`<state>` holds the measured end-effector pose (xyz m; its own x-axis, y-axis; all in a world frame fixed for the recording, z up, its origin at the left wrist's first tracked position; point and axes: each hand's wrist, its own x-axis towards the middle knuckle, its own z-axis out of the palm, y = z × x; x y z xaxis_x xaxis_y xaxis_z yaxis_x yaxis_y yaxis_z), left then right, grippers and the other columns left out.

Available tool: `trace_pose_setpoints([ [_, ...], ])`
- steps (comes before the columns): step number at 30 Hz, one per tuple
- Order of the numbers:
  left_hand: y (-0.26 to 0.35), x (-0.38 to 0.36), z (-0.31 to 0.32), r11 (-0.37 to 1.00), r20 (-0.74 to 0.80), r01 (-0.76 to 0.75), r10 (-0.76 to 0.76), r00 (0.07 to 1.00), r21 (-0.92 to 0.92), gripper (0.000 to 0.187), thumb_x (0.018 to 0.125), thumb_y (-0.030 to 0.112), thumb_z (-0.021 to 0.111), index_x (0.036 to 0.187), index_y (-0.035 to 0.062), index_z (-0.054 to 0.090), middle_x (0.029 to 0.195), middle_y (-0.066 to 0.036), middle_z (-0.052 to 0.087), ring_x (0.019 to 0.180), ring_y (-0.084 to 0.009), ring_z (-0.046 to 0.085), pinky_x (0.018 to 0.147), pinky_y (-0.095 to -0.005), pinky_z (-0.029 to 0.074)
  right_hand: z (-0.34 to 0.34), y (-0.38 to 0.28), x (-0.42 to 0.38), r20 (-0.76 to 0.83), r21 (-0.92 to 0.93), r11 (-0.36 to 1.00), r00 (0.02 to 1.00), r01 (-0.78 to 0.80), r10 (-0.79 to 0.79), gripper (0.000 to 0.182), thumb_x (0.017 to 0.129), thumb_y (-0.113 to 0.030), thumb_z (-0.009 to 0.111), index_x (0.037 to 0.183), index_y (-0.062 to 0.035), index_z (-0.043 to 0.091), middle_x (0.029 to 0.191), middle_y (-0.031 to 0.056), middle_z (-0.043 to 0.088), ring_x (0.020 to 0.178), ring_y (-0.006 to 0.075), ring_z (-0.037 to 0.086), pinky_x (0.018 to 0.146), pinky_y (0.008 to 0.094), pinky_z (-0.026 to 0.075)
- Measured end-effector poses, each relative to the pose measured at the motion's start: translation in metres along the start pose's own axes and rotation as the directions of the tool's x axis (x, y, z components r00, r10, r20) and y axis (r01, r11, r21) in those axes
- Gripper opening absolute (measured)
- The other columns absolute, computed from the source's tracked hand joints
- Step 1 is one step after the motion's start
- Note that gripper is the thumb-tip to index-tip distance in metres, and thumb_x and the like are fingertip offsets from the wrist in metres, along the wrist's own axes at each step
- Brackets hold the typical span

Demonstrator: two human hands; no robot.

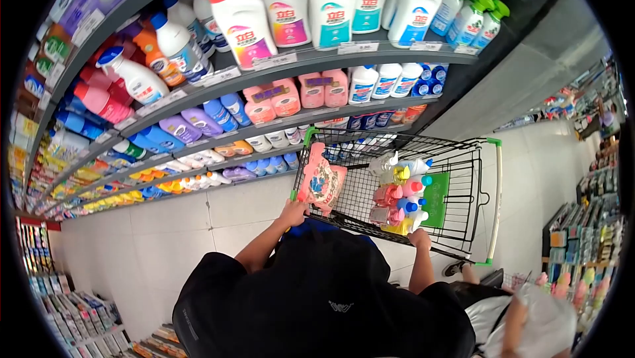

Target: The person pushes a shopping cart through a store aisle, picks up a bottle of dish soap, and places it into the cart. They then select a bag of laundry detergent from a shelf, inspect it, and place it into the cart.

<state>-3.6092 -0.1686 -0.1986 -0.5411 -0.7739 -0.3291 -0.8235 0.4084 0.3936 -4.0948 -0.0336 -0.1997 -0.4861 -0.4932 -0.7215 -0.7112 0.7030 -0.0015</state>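
A black wire shopping cart [357,216] with green corners stands in front of my body. My left hand [293,213] is closed around its near left corner, beside a pink floral bag [324,182]. My right hand [419,238] grips the near side rim further right, close to a cluster of bottles [403,194] inside the basket. These bottles are clear, pink, yellow, white and blue, and some are spray bottles. A green panel [436,200] sits to the right of them. The fingers of both hands are partly hidden.
Beyond the cart, a long curved shelf [291,60] holds rows of detergent and cleaner bottles. A grey pillar [509,70] rises at its right end. Another person [529,318] in a light top is close on my right. More shelves [582,239] line the far right.
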Motion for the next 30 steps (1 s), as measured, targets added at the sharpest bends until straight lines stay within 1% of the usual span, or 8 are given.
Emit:
trace_pose_setpoints([
  [1,-0.001,-0.004,0.001,1.000,0.003,0.011,-0.011,1.000,-0.011,0.018,0.072,0.006,0.058,0.083,0.0157,0.069,0.091,-0.003,0.068,0.096,-0.0233,0.062,0.085,-0.0397,0.035,0.001,-0.003,-0.004,-0.003,-0.008,1.000,1.000,0.001,-0.001,0.051,0.080,-0.040,0.066,0.115,-0.0034,0.066,0.118,0.0196,0.065,0.110,0.0339,0.062,0.093,0.0432,0.050],
  [2,-0.003,-0.008,0.000,1.000,0.004,0.020,-0.020,1.000,-0.021,0.019,0.072,0.006,0.058,0.083,0.0157,0.069,0.092,-0.003,0.068,0.097,-0.0230,0.061,0.086,-0.0395,0.035,0.002,-0.007,-0.010,-0.039,-0.039,0.999,0.999,0.011,-0.013,0.049,0.078,-0.039,0.065,0.114,-0.0047,0.066,0.112,0.0179,0.068,0.104,0.0325,0.066,0.087,0.0428,0.052],
  [7,-0.014,-0.026,-0.004,0.998,0.000,0.054,-0.054,0.999,-0.028,0.020,0.072,0.006,0.057,0.086,0.0152,0.069,0.099,-0.002,0.067,0.103,-0.0219,0.058,0.088,-0.0382,0.035,0.016,-0.021,-0.017,-0.054,-0.042,0.999,0.998,0.010,-0.013,0.047,0.079,-0.039,0.064,0.110,-0.0043,0.067,0.113,0.0178,0.067,0.106,0.0326,0.065,0.089,0.0428,0.052],
  [13,-0.032,-0.047,-0.005,0.991,-0.021,0.106,-0.108,0.994,-0.078,0.021,0.071,0.008,0.060,0.088,0.0152,0.070,0.101,-0.004,0.067,0.106,-0.0223,0.057,0.090,-0.0370,0.035,0.035,-0.035,-0.027,-0.073,-0.046,0.996,0.994,0.079,-0.082,0.045,0.081,-0.037,0.061,0.109,-0.0037,0.068,0.112,0.0181,0.067,0.104,0.0337,0.065,0.088,0.0437,0.052],
  [15,-0.037,-0.056,-0.008,0.989,-0.014,0.124,-0.126,0.992,-0.076,0.021,0.071,0.009,0.061,0.088,0.0155,0.071,0.102,-0.004,0.067,0.106,-0.0225,0.057,0.090,-0.0367,0.035,0.038,-0.039,-0.035,-0.073,-0.052,0.993,0.991,0.105,-0.109,0.045,0.081,-0.037,0.060,0.107,-0.0019,0.069,0.110,0.0203,0.068,0.103,0.0343,0.065,0.088,0.0444,0.053],
  [18,-0.047,-0.067,-0.010,0.986,-0.015,0.149,-0.151,0.988,-0.070,0.020,0.070,0.010,0.063,0.088,0.0158,0.071,0.102,-0.004,0.067,0.107,-0.0225,0.057,0.090,-0.0372,0.035,0.043,-0.052,-0.047,-0.081,-0.050,0.995,0.993,0.087,-0.091,0.046,0.080,-0.035,0.059,0.108,0.0008,0.067,0.111,0.0246,0.065,0.106,0.0374,0.063,0.090,0.0458,0.051],
  [21,-0.056,-0.077,-0.013,0.974,0.013,0.201,-0.201,0.980,-0.108,0.023,0.070,0.005,0.059,0.087,0.0158,0.070,0.100,-0.004,0.066,0.110,-0.0230,0.055,0.094,-0.0401,0.035,0.043,-0.065,-0.065,-0.076,-0.028,0.995,0.992,0.094,-0.096,0.046,0.082,-0.036,0.059,0.108,0.0005,0.068,0.111,0.0241,0.066,0.106,0.0376,0.063,0.089,0.0459,0.051],
  [30,-0.090,-0.107,-0.012,0.962,0.036,0.265,-0.263,0.964,-0.061,0.018,0.071,0.008,0.061,0.085,0.0167,0.069,0.097,-0.004,0.067,0.107,-0.0219,0.056,0.091,-0.0400,0.034,0.070,-0.091,-0.079,-0.098,-0.036,0.993,0.988,0.116,-0.119,0.042,0.080,-0.034,0.059,0.105,-0.0018,0.070,0.108,0.0224,0.067,0.103,0.0373,0.064,0.088,0.0455,0.051],
])
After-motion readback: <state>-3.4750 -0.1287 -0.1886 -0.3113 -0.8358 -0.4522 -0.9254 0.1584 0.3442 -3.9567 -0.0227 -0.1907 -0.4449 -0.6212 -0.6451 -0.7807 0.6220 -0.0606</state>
